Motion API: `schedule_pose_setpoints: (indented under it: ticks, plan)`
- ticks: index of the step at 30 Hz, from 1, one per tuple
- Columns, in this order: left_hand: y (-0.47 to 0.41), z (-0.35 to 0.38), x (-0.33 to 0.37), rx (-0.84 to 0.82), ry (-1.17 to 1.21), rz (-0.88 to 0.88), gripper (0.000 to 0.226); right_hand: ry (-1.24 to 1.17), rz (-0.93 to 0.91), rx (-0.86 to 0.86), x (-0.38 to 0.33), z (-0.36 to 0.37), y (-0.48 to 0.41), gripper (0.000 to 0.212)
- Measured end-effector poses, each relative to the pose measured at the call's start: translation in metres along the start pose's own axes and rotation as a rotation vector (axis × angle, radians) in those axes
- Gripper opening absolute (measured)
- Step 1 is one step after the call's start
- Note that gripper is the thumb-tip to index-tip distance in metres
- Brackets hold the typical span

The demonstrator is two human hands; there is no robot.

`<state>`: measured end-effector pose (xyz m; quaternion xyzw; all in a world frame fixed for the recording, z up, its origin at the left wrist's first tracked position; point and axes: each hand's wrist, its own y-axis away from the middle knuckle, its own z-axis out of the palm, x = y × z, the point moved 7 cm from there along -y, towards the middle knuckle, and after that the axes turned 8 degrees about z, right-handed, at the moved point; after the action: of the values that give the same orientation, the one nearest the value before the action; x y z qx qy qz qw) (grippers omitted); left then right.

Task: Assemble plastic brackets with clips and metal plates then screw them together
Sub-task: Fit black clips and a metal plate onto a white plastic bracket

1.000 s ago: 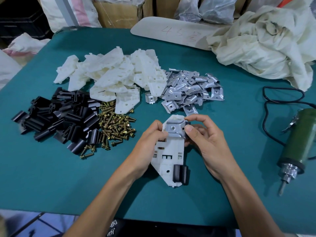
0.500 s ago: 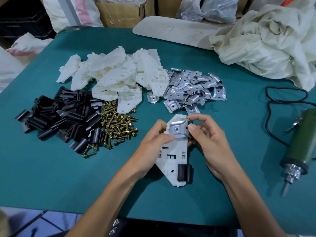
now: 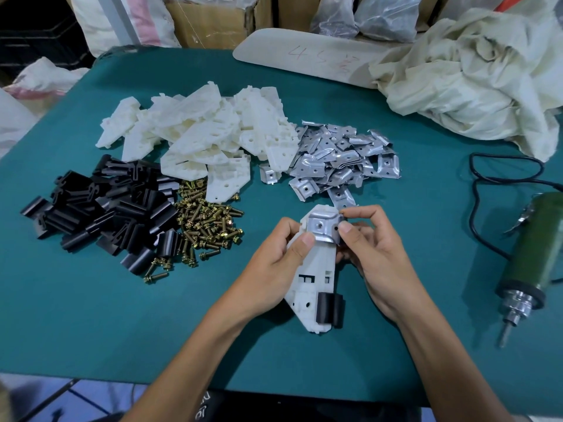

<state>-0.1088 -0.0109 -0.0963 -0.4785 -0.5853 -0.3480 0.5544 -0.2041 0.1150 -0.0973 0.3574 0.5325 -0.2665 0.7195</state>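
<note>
Head view: left hand (image 3: pixel 274 269) grips bracket (image 3: pixel 313 281) mid-table, thumb pressing metal plate (image 3: pixel 323 228); right hand (image 3: pixel 374 260) pinches plate's 3 o'clock edge, seating it at bracket's 12 o'clock end. Black clip (image 3: pixel 327 309) sits at 6 o'clock. Next probably needs one of the screws (image 3: pixel 207 220) at 9 o'clock.

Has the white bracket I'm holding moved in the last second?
No; the bracket stays just below the loose metal plates, no shift either way.
</note>
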Motion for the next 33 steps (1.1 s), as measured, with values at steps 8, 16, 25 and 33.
schedule_pose_setpoints:
  ticks: [8, 16, 25, 33]
  plan:
    - [0.004, 0.0, -0.006, 0.017, -0.072, -0.068, 0.038, 0.001, -0.068, 0.001, -0.01, 0.004, 0.002, 0.012]
    - [0.004, 0.004, -0.002, 0.023, -0.127, -0.019, 0.045, 0.022, -0.059, 0.016, -0.008, 0.0, 0.003, 0.016]
    - [-0.008, 0.002, 0.007, -0.017, -0.411, 0.014, 0.038, 0.071, -0.064, 0.099, -0.005, -0.022, 0.0, 0.021]
    - [-0.087, -0.071, 0.018, 0.344, -1.263, -0.071, 0.056, 0.147, -0.051, 0.118, 0.001, -0.027, -0.003, 0.02]
